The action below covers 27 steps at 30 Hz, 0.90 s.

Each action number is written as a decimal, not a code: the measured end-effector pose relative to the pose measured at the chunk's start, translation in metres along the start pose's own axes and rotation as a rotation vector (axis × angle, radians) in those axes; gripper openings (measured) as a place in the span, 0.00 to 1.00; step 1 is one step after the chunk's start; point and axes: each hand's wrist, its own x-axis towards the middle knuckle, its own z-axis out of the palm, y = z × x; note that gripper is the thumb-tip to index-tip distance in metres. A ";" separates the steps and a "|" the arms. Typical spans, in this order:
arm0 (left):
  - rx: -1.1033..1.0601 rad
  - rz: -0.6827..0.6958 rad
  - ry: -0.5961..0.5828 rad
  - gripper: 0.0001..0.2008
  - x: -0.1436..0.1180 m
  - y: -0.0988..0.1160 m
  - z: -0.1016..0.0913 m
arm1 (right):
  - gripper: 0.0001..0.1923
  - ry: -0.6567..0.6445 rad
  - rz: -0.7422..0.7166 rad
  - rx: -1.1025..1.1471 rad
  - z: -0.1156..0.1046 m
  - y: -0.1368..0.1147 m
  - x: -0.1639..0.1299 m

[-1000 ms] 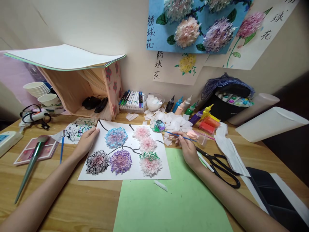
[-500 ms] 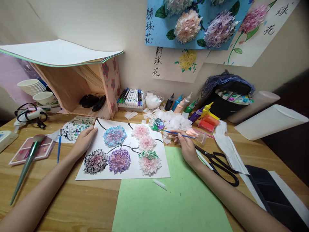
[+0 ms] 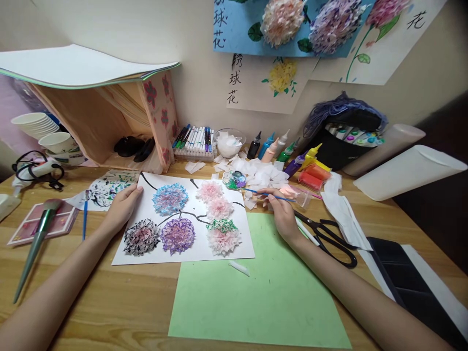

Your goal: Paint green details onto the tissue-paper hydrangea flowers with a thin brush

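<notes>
1. A green paper sheet [image 3: 263, 292] lies at lower centre, nearest the viewer.
2. The left hand [image 3: 122, 207], fingers loosely spread, rests flat on the left edge of the white flower sheet [image 3: 183, 219] at mid-frame.
3. The right hand [image 3: 281, 214], right of centre, pinches a thin blue paintbrush [image 3: 272, 195].
4. The brush tip reaches toward the paint palette [image 3: 236, 180] beyond.

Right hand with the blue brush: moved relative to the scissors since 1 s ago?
No. The right hand keeps the blue paintbrush just left of the scissors; only the camera tilted.
</notes>
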 end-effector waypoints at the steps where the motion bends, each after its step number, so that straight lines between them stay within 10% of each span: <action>1: -0.002 0.002 0.002 0.21 0.000 0.000 0.000 | 0.15 0.010 -0.012 0.001 0.000 0.000 0.000; 12: 0.028 0.016 0.029 0.20 -0.004 0.013 0.002 | 0.11 0.185 -0.002 0.159 -0.002 -0.010 -0.005; 18: 0.052 0.001 0.087 0.17 -0.005 0.015 0.005 | 0.06 0.273 0.269 0.466 -0.011 -0.021 -0.028; 27: 0.098 0.013 0.174 0.12 -0.006 0.020 0.008 | 0.08 0.086 0.288 0.416 -0.016 -0.020 -0.053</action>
